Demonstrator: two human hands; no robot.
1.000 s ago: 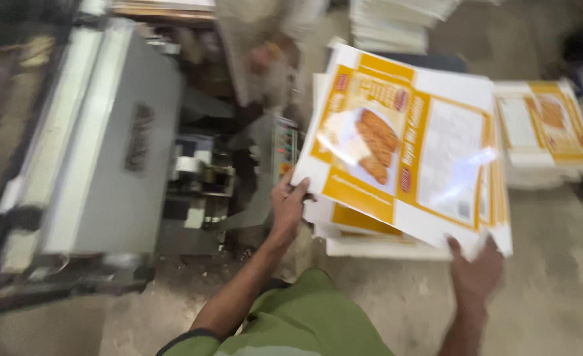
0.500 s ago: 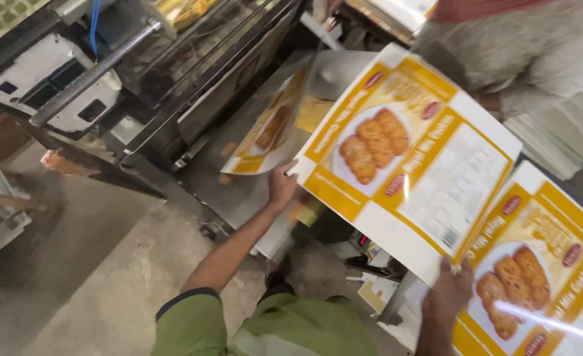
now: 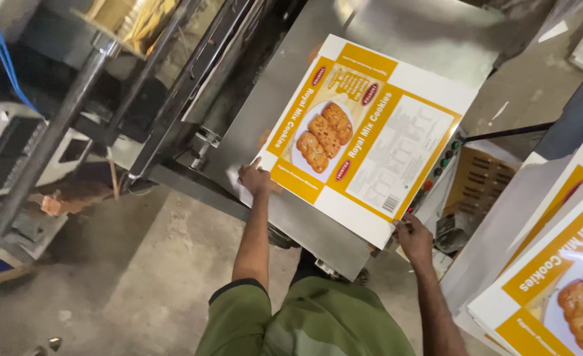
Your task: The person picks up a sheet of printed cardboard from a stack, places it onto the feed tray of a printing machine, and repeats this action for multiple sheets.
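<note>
A flat printed carton sheet (image 3: pixel 370 135), white and yellow with a picture of cookies, lies tilted over a grey metal machine table (image 3: pixel 285 99). My left hand (image 3: pixel 257 178) grips the sheet's lower left edge. My right hand (image 3: pixel 413 237) holds its lower right corner. Both arms reach forward from my green shirt at the bottom of the view.
A stack of the same printed sheets (image 3: pixel 555 277) sits at the lower right. A dark machine frame with rollers and rails (image 3: pixel 166 86) runs along the left. A panel with small coloured buttons (image 3: pixel 440 168) sits under the sheet's right edge. Concrete floor (image 3: pixel 127 277) lies below.
The view swung from the stack to the machine. The sheet, held in both hands, has come off the stack and now lies flatter over the metal table.
</note>
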